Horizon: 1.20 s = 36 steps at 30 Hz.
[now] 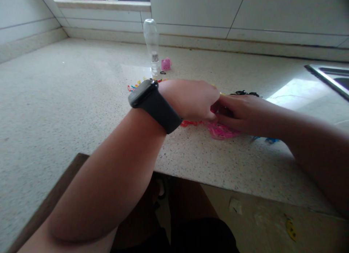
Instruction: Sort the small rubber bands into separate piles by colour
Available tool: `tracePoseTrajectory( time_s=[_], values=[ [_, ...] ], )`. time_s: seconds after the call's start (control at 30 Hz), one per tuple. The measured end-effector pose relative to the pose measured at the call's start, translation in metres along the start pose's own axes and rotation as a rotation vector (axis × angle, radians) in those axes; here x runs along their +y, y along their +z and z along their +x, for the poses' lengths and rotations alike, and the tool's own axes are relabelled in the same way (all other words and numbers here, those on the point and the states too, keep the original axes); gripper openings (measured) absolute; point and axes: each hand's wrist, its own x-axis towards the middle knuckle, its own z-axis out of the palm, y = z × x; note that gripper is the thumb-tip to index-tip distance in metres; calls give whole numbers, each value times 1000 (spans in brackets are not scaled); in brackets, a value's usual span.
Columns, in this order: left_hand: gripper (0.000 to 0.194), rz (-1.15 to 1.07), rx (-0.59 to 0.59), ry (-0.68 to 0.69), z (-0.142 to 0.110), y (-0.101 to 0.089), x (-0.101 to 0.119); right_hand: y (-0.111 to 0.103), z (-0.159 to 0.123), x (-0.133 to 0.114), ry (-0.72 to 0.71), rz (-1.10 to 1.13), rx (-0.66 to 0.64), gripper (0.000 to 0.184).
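Observation:
My left hand [193,98], with a black watch [156,105] on its wrist, reaches over the counter with its fingers turned out of sight. Against its far side sits my right hand [242,109], fingers and thumb curled together; whatever is between them is hidden. A dark red bit shows in the gap between the hands. Below them lies a heap of small pink elastic bands [222,131], with red bands [191,123] to its left. Black bands [247,94] lie behind my right hand, and blue bands [272,140] poke out under its wrist.
Behind my left hand, a clear bottle [151,38] stands upside down beside a small pink container [166,64]. One black band [163,72] lies near them. A metal sink edge [327,78] is at the right. The counter's front edge [218,187] runs above my legs.

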Motion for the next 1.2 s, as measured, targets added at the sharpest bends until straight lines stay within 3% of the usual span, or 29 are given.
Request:
tracePoseTrajectory(
  time_s=[0.67, 1.2],
  values=[
    [19, -49, 9, 90, 11, 5, -17, -1, -1, -2, -46, -34, -1, 24],
    [26, -62, -5, 64, 12, 4, -17, -1, -2, -1, -78, -3, 33, 25]
  ],
)
